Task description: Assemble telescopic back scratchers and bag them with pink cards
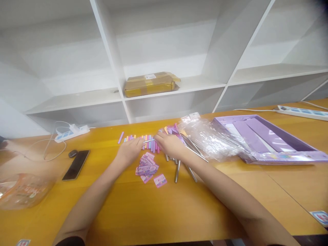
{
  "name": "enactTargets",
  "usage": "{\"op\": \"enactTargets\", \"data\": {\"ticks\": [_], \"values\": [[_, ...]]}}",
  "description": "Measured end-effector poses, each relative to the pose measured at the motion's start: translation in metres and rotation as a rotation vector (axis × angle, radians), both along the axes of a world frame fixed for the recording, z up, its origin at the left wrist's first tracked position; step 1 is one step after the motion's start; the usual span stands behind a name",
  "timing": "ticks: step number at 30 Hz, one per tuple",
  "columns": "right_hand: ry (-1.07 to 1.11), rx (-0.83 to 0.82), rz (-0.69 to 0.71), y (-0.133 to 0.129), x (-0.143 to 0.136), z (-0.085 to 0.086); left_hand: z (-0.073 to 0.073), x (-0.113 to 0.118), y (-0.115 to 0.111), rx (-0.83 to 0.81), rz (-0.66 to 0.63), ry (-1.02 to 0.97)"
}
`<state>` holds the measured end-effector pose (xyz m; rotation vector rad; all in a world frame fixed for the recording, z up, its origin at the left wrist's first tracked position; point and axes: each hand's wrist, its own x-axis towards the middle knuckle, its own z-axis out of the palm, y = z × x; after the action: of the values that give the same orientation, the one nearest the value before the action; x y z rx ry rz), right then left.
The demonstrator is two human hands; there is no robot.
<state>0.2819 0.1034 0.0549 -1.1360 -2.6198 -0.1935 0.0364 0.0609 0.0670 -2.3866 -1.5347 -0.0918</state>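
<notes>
My left hand [130,150] is closed in a pinch on one end of a thin silver rod [148,140]. My right hand [169,144] is closed at the rod's other end, where a pale blue bit shows by the fingertips. Beneath both hands lies a row of short pastel sticks [153,147] in purple, pink, blue and yellow, partly hidden by the fingers. Small pink and purple printed cards [147,167] lie in a loose pile closer to me, with a single card [160,180] apart. Metal tubes [177,172] with zebra-patterned ends lie under and beside my right forearm.
Crumpled clear plastic wrap [212,136] leans against a purple box tray [261,156] on the right. A phone [76,165], a power strip [71,133] and an orange-printed plastic bag [25,189] are on the left. A taped cardboard parcel [151,83] sits on the shelf behind.
</notes>
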Motion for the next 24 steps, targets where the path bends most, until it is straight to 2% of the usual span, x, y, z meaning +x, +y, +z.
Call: {"op": "enactTargets", "data": {"ticks": [8,15,17,21,24], "values": [[0.009,-0.025,0.004,0.0,0.002,0.002,-0.002,0.003,-0.003,0.034,-0.008,-0.004],[0.037,0.009,-0.006,0.003,0.007,0.002,0.006,0.015,-0.022,0.004,0.054,-0.049],[0.059,0.031,-0.025,0.004,0.009,0.002,0.009,0.021,-0.028,-0.041,0.085,-0.129],[0.107,0.075,-0.066,0.004,0.011,0.002,0.017,0.031,-0.037,-0.236,0.123,-0.259],[0.112,0.074,-0.09,0.004,0.011,0.003,0.021,0.032,-0.038,-0.283,0.146,-0.296]]}}
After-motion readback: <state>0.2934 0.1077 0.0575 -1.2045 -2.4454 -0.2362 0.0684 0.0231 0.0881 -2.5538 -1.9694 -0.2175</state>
